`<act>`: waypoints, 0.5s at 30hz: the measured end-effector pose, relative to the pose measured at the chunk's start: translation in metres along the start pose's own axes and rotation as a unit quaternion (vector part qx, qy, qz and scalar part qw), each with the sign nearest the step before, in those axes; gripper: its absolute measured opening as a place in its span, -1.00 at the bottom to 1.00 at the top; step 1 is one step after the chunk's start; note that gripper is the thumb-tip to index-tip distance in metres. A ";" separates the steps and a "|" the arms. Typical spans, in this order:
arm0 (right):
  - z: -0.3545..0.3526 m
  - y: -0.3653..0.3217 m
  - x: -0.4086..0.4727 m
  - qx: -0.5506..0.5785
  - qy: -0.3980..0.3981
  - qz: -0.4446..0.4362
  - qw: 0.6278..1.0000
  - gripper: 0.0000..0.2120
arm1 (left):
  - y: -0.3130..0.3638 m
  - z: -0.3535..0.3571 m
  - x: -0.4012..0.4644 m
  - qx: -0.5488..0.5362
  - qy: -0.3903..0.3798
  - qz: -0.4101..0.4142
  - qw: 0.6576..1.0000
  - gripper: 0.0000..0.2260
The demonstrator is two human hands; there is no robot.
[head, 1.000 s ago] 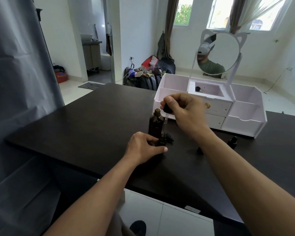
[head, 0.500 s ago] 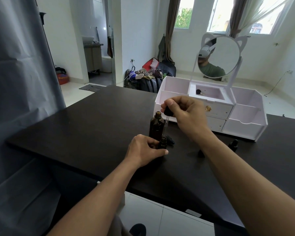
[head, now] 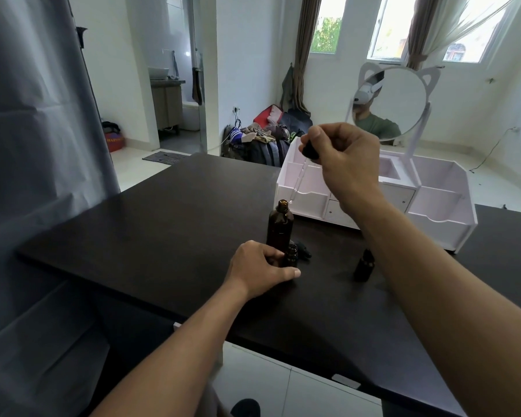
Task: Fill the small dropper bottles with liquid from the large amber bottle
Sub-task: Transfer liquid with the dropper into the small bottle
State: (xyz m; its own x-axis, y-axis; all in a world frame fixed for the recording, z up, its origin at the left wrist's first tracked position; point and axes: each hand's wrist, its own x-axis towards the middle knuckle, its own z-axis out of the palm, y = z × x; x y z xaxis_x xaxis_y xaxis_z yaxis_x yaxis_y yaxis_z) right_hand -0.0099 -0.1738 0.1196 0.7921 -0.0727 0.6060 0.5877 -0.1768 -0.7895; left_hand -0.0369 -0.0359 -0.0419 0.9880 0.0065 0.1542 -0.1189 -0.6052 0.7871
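The large amber bottle (head: 279, 224) stands open and upright on the black table (head: 169, 224). Right in front of it my left hand (head: 260, 269) grips a small open dropper bottle (head: 291, 254). My right hand (head: 342, 156) is raised above and pinches the black bulb of a glass dropper (head: 299, 179). The pipette slants down and its tip hangs just beside the large bottle's mouth. A second small bottle (head: 364, 265) with a cap stands to the right, partly behind my right forearm.
A white organizer (head: 433, 203) with drawers and a cat-ear mirror (head: 394, 100) sits at the table's back right. A small black cap (head: 303, 250) lies behind the held bottle. The table's near edge runs diagonally below my arms.
My right hand has lifted the dropper up out of the small bottle, and its tip now hangs by the large bottle's mouth. My left hand stays on the small bottle.
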 end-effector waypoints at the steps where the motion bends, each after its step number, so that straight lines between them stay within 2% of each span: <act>1: 0.002 0.001 0.002 -0.005 0.001 -0.003 1.000 -0.90 | 0.000 0.000 0.000 0.001 0.001 0.000 1.000 -0.57; 9: 0.014 0.011 0.005 -0.038 -0.008 -0.004 0.999 -0.84 | 0.002 -0.001 0.000 0.007 0.004 -0.017 1.000 -0.58; 15: 0.025 0.034 -0.002 -0.039 -0.047 0.041 0.997 -0.83 | 0.006 -0.002 -0.001 0.020 0.007 -0.033 0.999 -0.52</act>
State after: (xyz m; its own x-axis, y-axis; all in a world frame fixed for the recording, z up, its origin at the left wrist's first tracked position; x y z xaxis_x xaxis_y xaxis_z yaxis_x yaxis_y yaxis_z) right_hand 0.0122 -0.1552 0.0891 0.8506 0.0016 0.5258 0.5095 -0.2495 -0.8235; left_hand -0.0390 -0.0378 -0.0362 0.9919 0.0583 0.1124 -0.0502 -0.6342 0.7715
